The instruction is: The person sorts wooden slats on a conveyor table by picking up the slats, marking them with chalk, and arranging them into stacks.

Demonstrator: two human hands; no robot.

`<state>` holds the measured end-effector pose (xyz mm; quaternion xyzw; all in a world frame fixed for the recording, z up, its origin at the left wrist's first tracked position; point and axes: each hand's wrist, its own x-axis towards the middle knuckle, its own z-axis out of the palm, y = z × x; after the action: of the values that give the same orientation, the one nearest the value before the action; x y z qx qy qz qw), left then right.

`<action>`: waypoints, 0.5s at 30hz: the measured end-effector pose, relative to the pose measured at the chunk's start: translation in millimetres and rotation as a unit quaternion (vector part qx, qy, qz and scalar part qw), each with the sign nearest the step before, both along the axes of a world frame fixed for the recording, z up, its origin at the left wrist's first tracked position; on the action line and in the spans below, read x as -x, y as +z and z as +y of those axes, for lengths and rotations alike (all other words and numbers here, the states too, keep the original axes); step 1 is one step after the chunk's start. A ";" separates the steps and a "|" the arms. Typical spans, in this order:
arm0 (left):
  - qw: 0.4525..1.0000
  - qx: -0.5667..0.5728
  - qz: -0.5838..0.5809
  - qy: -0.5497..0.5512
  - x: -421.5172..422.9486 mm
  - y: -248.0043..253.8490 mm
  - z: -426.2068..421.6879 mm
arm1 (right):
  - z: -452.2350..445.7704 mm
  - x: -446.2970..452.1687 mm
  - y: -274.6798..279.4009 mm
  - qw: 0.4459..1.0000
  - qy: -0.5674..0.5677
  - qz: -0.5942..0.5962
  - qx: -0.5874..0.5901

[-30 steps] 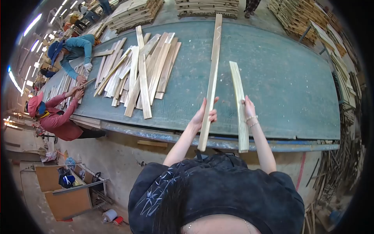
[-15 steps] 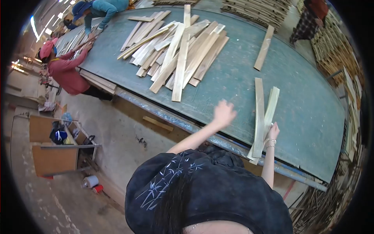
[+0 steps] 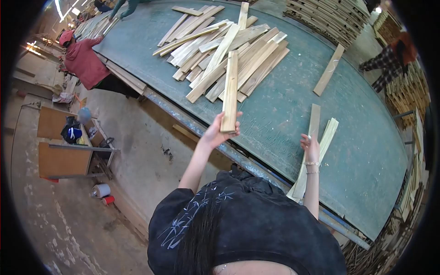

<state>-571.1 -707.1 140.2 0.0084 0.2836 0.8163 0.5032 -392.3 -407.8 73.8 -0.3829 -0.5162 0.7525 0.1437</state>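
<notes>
My left hand (image 3: 216, 131) grips the near end of a wooden slat (image 3: 231, 89), whose far end lies over a heap of loose slats (image 3: 270, 66) on the green table (image 3: 270, 107). My right hand (image 3: 311, 147) is closed with a small white stick (image 3: 309, 137) between the fingers; it looks like chalk, but I cannot be sure. Beneath and beside this hand, a greyish slat (image 3: 314, 117) and a paler slat (image 3: 328, 136) lie with their near ends together at the table edge.
Another slat (image 3: 329, 71) lies farther back on the table. A co-worker in a red top (image 3: 82, 64) stands at the left side, and a person in checked trousers (image 3: 382, 68) at the right. Stacked slats (image 3: 321, 20) stand behind the table. A wooden cart (image 3: 64, 158) is on the floor.
My left hand has moved left and taken hold of a slat from the heap, drawing it nearer. My right hand has shifted slightly left. The camera view has turned a little.
</notes>
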 end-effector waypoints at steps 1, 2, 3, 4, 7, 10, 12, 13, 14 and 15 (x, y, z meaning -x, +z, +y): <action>1.000 0.011 0.015 0.001 -8.5 -7.4 -0.1 | -11.5 14.6 4.5 0.992 0.040 0.040 0.115; 0.994 0.093 0.050 0.005 -17.3 -7.6 2.4 | -25.4 29.2 12.2 0.981 0.084 0.064 0.163; 0.981 0.174 0.084 0.006 -25.4 -7.6 4.9 | -41.3 43.2 19.6 0.966 0.125 0.087 0.210; 0.972 0.213 0.103 0.001 -32.4 -9.2 6.2 | -56.8 56.0 24.2 0.954 0.156 0.087 0.243; 0.930 0.282 0.224 -0.072 -53.9 -7.9 11.9 | -102.0 89.9 39.5 0.930 0.215 0.027 0.299; 0.830 0.249 0.354 -0.352 -56.8 -6.3 14.7 | -134.2 103.3 17.5 0.940 0.237 -0.019 0.244; 0.694 0.278 0.472 -0.468 -29.7 -13.6 10.0 | -138.9 90.7 6.6 0.978 0.159 -0.067 0.120; 0.598 0.338 0.556 -0.468 -7.8 -18.0 8.0 | -138.2 82.7 2.2 0.990 0.081 -0.115 -0.006; 0.582 0.432 0.569 -0.389 14.7 -18.6 9.1 | -134.0 68.0 6.4 0.988 0.052 -0.134 -0.056; 0.462 0.565 0.649 -0.214 30.5 -24.0 10.2 | -127.2 48.1 9.3 0.982 0.023 -0.154 -0.105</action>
<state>-601.6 -696.9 116.2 0.3100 0.9171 0.1039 0.2279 -440.4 -535.0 83.0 -0.4649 -0.6171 0.6291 0.0851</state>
